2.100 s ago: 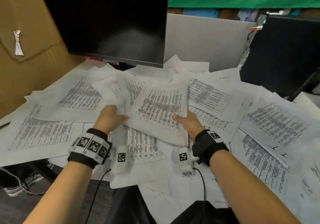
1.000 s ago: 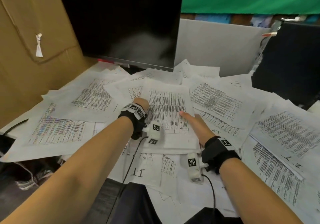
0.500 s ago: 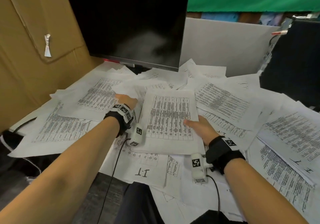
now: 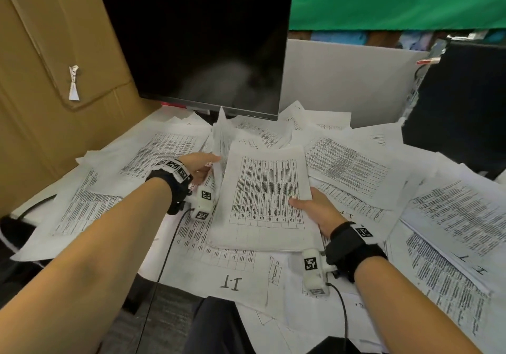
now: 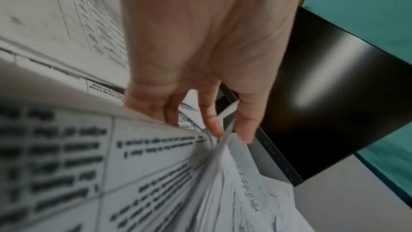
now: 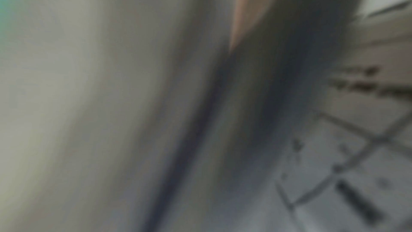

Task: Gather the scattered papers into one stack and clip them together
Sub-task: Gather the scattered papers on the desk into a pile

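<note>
Two hands share the work in the head view. Our right hand (image 4: 319, 211) grips the near right edge of the gathered stack (image 4: 264, 197), thumb on the top sheet and fingers hidden beneath, so the stack lies mid-counter on top of loose sheets (image 4: 347, 166). Our left hand (image 4: 198, 167) pinches a few sheets (image 4: 221, 137) that stand nearly upright just left of the stack, in front of the dark monitor (image 4: 197, 50). Loose pages cover the counter on every side, so we judge the gathering far from done, and we see no clip anywhere. To do this step well, we should lay the lifted sheets flat on the stack, print facing the same way, and keep the right thumb pressing so the pile does not skid.

From the left wrist, the left hand (image 5: 200, 59) shows its fingers (image 5: 210, 121) curled down, pinching the edge of the raised sheets (image 5: 218, 147) as they fan out. We should hold all of them in one pinch, or the outer ones may slip.

From the right wrist, almost everything is blurred: a sliver of skin and some printed grid lines nearby. That hand's hold cannot be told from this view.
</note>
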Demonstrator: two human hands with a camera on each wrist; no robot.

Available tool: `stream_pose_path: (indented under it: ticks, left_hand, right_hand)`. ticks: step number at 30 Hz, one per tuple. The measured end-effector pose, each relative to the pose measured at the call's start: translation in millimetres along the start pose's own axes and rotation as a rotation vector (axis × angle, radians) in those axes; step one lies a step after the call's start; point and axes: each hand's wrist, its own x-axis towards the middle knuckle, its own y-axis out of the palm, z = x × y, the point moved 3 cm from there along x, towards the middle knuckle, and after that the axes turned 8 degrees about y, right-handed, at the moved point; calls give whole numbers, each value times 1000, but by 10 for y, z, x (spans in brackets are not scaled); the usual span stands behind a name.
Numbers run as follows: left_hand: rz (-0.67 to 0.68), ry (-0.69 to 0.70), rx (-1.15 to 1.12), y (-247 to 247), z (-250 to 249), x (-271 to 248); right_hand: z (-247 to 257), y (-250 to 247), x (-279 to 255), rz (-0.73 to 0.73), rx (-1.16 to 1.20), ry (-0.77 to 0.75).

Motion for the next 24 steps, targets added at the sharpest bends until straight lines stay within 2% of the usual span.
stream_pose_path:
  ticks: [2, 4, 6, 10, 12, 16, 17, 18, 20, 21, 24]
  left_hand:
    - [38, -6, 82, 39, -5, -35]
    - [-67, 29, 195, 27, -21, -60]
    - [-137, 30, 204, -2, -19, -52]
    - [-60, -3, 324, -60, -46, -139]
    - [-85, 54, 303, -97, -63, -107]
    - [-246, 234, 169, -190, -171, -18]
    - [-223, 232, 205, -186, -213, -62]
    - [-145, 187, 253, -173, -202, -69]
    - [52, 10, 419, -125, -105, -160]
    - [100, -60, 487, -131, -21, -183]
    - [-13, -19, 526, -166, 141, -220]
  right_hand:
    - [13, 0, -14, 10, 15, 2]
    - [26, -1, -27, 30, 66, 18]
    - [31, -15, -51, 40, 92, 23]
    - [40, -18, -84, 14, 72, 24]
    - [47, -13, -83, 6, 79, 25]
    - [54, -26, -90, 5, 94, 19]
    - [53, -28, -90, 1, 100, 18]
    - [47, -33, -85, 0, 101, 18]
    - [32, -39, -81, -6, 111, 22]
    - [34, -39, -82, -9, 116, 24]
    - [38, -30, -76, -17, 115, 20]
